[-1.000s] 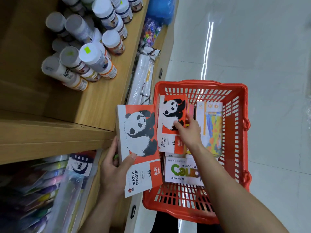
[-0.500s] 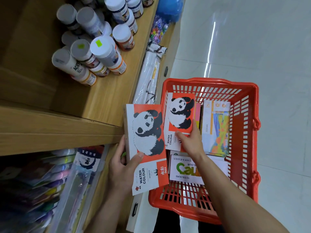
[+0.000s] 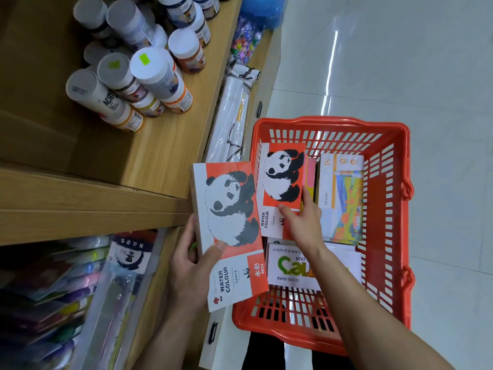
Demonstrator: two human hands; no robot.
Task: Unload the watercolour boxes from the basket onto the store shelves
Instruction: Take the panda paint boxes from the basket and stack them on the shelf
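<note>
Orange-and-white panda watercolour box [image 3: 230,231] is clamped in the left hand [image 3: 190,265], thumb across its face, freeing the other. Beyond, a second panda box [image 3: 280,182] is pinched by the right hand [image 3: 301,222], upright in the red basket [image 3: 384,236], presumably for lifting out toward the wooden shelf [image 3: 170,145].

Two bare forearms — no sleeves, dark trousers [image 3: 262,353]

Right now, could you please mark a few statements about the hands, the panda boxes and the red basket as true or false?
1. The left hand holds a large orange-and-white panda watercolour box outside the red plastic basket. True.
2. The right hand is empty, above the floor. False: it grips a smaller panda box in the basket.
3. The basket is empty. False: other boxes remain.
4. White-lidded paint jars stand on the wooden shelf. True.
</note>
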